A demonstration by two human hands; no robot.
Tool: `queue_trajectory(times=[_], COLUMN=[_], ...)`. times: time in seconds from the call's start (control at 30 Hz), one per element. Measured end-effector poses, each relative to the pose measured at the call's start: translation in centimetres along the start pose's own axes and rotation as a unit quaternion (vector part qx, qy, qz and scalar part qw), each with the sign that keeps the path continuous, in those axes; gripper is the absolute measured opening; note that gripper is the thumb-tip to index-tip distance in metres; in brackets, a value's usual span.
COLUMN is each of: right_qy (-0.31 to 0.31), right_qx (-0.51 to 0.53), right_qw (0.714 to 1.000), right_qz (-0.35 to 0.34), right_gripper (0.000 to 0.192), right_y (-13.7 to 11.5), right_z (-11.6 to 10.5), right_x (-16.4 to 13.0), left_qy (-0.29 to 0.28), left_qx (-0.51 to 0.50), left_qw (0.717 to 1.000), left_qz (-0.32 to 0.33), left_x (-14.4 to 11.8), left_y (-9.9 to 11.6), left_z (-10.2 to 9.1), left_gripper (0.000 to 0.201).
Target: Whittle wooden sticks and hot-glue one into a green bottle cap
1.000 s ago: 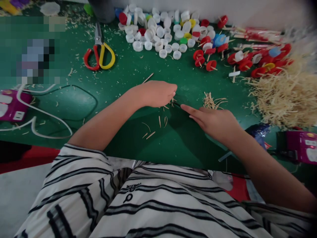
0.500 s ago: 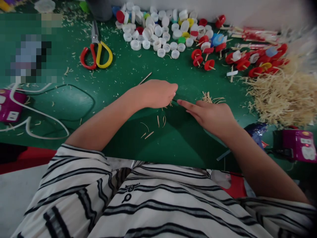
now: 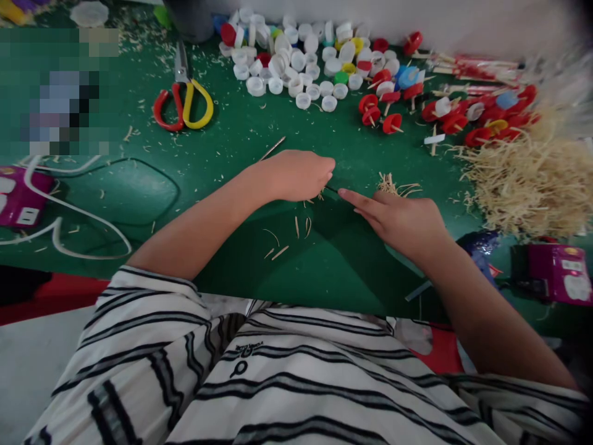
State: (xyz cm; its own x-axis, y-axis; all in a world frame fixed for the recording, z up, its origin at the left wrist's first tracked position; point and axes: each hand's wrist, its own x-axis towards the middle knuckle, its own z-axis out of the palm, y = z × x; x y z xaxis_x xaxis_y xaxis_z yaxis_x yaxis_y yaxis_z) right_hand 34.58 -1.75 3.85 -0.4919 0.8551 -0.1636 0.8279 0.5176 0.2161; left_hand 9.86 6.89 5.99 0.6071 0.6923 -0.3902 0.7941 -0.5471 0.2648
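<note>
My left hand (image 3: 296, 175) is closed in a fist on the green table (image 3: 231, 161), gripping a thin stick (image 3: 273, 148). The stick's back end pokes out behind the hand, and a dark tip shows in front of the knuckles. My right hand (image 3: 403, 222) lies low on the table with the index finger stretched out to that tip and nothing visible in its grasp. Short wooden splinters (image 3: 296, 227) lie under and between the hands. A small bundle of wood strips (image 3: 393, 183) sits just beyond my right hand.
Red and yellow scissors (image 3: 184, 105) lie at the back left. White and coloured bottle caps (image 3: 296, 62) are heaped at the back, with red caps on sticks (image 3: 382, 114) to their right. A big pile of wood strips (image 3: 532, 185) is at the right. Purple boxes (image 3: 560, 272) and a white cable (image 3: 69, 210) flank me.
Both hands stay almost in place. My right index finger has edged slightly right and back from the left fist. The view shifted a little.
</note>
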Motion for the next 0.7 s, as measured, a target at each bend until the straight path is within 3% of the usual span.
queue_trajectory(times=[0.27,0.7], right_qy=[-0.053,-0.054], right_qx=[0.018,0.011], right_qw=[0.998,0.998], right_qz=[-0.006,-0.006], right_gripper=[0.057,0.057], right_y=[0.1,-0.9], right_z=[-1.3,-0.4], right_x=[1.1,0.1], left_qy=[0.012,-0.025], left_qx=[-0.001,-0.003], left_qw=[1.000,1.000], left_qz=[-0.012,-0.001], left_x=[0.5,-0.2], left_y=[0.0,-0.2], left_z=[0.3,-0.2], left_gripper=[0.044,0.043])
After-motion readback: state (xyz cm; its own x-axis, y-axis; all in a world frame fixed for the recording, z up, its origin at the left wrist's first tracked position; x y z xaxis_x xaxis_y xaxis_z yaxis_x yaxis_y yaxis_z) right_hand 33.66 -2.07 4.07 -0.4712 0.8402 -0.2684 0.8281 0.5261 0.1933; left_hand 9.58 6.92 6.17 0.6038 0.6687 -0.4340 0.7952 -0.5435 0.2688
